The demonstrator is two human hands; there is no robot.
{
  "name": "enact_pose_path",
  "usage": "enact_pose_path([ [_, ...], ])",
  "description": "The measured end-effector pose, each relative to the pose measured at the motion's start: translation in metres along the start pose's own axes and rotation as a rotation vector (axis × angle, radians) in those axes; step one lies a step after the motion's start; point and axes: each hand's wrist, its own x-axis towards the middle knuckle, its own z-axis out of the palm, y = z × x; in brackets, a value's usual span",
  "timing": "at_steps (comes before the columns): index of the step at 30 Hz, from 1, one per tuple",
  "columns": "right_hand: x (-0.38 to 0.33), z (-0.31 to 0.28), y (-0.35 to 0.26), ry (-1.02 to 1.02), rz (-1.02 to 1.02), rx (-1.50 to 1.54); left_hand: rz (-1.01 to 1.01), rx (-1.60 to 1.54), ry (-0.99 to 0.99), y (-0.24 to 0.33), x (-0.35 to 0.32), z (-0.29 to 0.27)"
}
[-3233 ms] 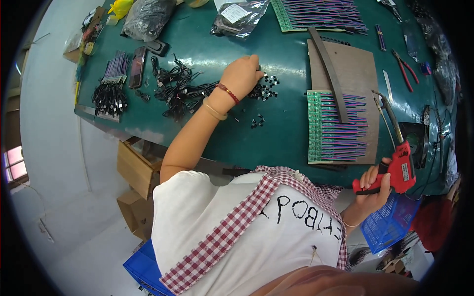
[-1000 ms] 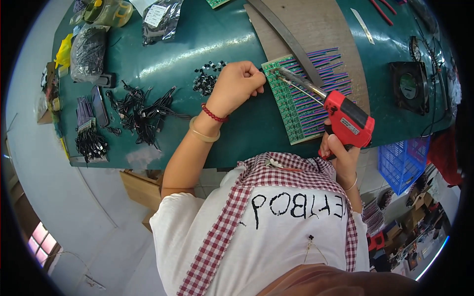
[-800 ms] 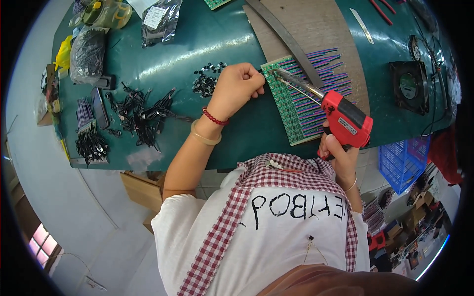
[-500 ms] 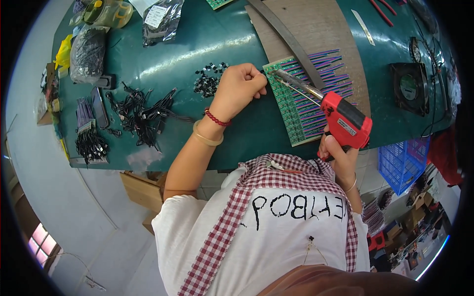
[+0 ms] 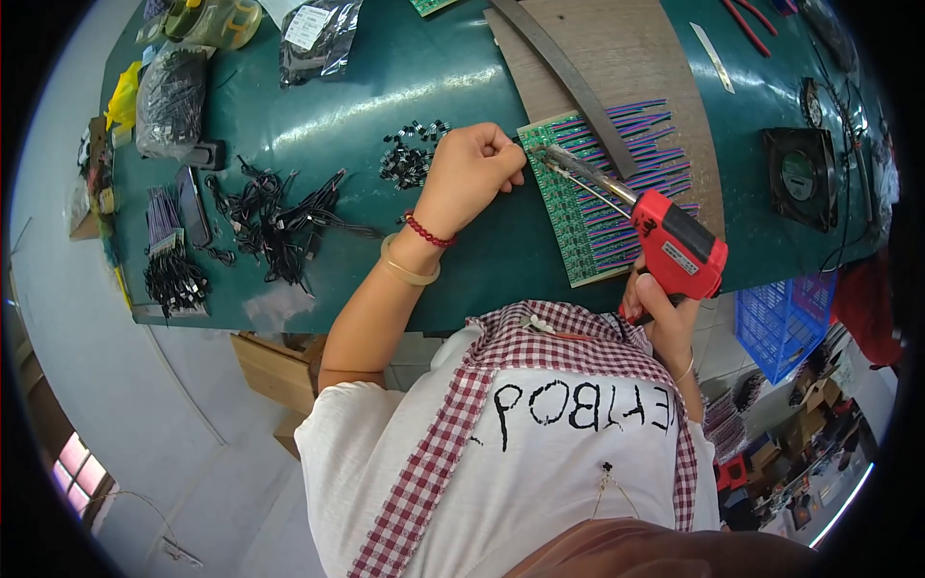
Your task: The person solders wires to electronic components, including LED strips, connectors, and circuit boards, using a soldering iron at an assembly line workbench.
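A green circuit board panel [image 5: 567, 217] lies on a brown board, with rows of thin purple, blue and black wires [image 5: 631, 207] running off its right side. My right hand [image 5: 665, 303] is wrapped round the grip of a red and black soldering gun [image 5: 679, 250]. The gun's metal barrel points left, and its tip is over the panel's upper left part. My left hand [image 5: 477, 173] is closed in a pinch beside the panel's left edge, near the tip; what the fingertips hold is hidden. Small black parts [image 5: 405, 166] lie in a pile left of that hand.
A curved dark metal bar [image 5: 568, 82] lies across the wires. Black cables [image 5: 279, 226], a phone [image 5: 194, 207] and a wire bundle [image 5: 169, 255] are on the left. On the right are a black fan [image 5: 800, 178] and, below the table edge, a blue crate [image 5: 782, 323].
The soldering gun has shifted slightly toward me and right, its tip a little lower over the panel. My left hand keeps its pinch at nearly the same place.
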Motion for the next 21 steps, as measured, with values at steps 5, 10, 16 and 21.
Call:
enact_pose_path([
  [5,0.004,0.006,-0.010,-0.008,-0.018,0.001,0.010,-0.004,-0.002,-0.001,0.000,-0.001],
  [10,0.003,0.003,-0.004,0.007,0.013,0.078,0.011,0.012,-0.001,-0.002,0.001,0.000],
  [16,0.000,-0.002,0.004,-0.035,-0.028,0.055,0.012,0.008,0.002,-0.001,0.000,0.000],
  [21,-0.001,0.006,-0.009,0.047,-0.034,0.093,0.004,-0.004,-0.001,-0.002,0.001,0.000],
])
